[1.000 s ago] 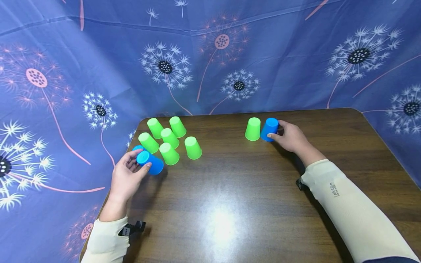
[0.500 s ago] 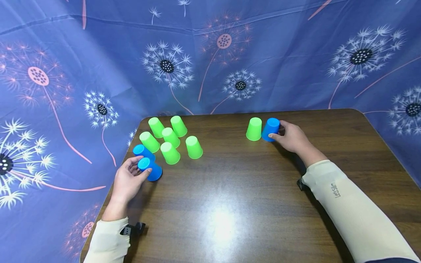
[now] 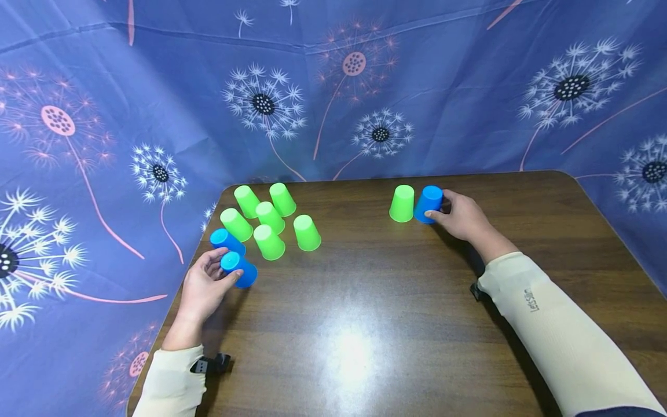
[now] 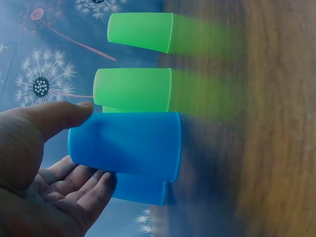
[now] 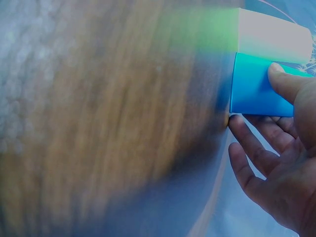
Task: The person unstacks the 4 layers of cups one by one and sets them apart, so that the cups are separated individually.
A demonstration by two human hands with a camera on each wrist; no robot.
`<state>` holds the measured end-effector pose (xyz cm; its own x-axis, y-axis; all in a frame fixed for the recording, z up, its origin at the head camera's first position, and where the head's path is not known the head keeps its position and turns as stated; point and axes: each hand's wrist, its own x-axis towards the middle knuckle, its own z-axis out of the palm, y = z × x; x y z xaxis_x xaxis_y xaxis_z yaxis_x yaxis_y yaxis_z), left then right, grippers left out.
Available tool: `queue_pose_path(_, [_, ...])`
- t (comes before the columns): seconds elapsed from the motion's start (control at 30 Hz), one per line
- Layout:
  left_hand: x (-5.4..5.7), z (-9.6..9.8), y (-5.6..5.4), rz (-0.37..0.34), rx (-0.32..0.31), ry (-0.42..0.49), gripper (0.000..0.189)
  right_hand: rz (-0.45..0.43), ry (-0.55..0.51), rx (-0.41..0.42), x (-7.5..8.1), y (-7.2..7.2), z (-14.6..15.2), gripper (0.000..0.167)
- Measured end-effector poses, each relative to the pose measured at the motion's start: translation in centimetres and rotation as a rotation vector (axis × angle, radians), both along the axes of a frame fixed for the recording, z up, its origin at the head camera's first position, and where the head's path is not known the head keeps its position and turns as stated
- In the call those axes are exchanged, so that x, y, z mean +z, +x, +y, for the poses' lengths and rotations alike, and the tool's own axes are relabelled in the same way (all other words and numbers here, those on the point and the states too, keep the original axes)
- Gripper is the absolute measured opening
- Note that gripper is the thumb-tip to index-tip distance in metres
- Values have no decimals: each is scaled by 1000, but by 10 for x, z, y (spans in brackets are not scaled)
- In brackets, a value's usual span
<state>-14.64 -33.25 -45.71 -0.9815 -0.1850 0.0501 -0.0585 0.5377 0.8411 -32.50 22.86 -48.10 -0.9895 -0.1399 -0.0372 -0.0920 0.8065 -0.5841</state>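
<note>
At the table's left side my left hand [image 3: 202, 288] grips a blue cup [image 3: 239, 270] between thumb and fingers. That cup is upside down; its wide rim looks to be at the tabletop in the left wrist view. Just behind it stands a second blue cup [image 3: 227, 241], partly hidden. Farther right, my right hand [image 3: 462, 218] holds another upside-down blue cup [image 3: 429, 204] with the thumb [image 5: 284, 81] on one side and fingers on the other. A green cup [image 3: 402, 204] stands directly left of it, very close or touching.
Several upside-down green cups [image 3: 270, 218] stand grouped at the back left, beyond the blue ones. The brown wooden table [image 3: 354, 289] has rounded back corners. A blue dandelion-print cloth [image 3: 323, 87] hangs behind it and along its left side.
The left hand's blue cup has come down and slightly nearer to me, uncovering the blue cup behind it. In the last half second it has barely shifted. My right hand stays in place.
</note>
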Motion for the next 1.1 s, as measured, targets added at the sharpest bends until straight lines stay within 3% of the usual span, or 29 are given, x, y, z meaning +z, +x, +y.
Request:
queue_pose_path(0.3, [26,16,-5,214,70,38,67,6,5,8,4,0,0,81])
queue_pose_path(0.47, [46,43,-16,342,0,95,63,10,2,10,4,1,2,80])
queue_pose_path(0.57, [54,64,-24,382,-63,119,60,18,-4,10,3,2,3,79])
queue_pose_path(0.8, [60,124,-53,358,-207,187,58,0,-12,1,3,4,5,80])
queue_pose_path(0.97, [51,163,-76,302,-293,221,57,-4,-9,4,3,4,3,83])
queue_pose_path(1.1, [43,193,-96,294,-322,228,56,-1,-6,0,4,4,3,82])
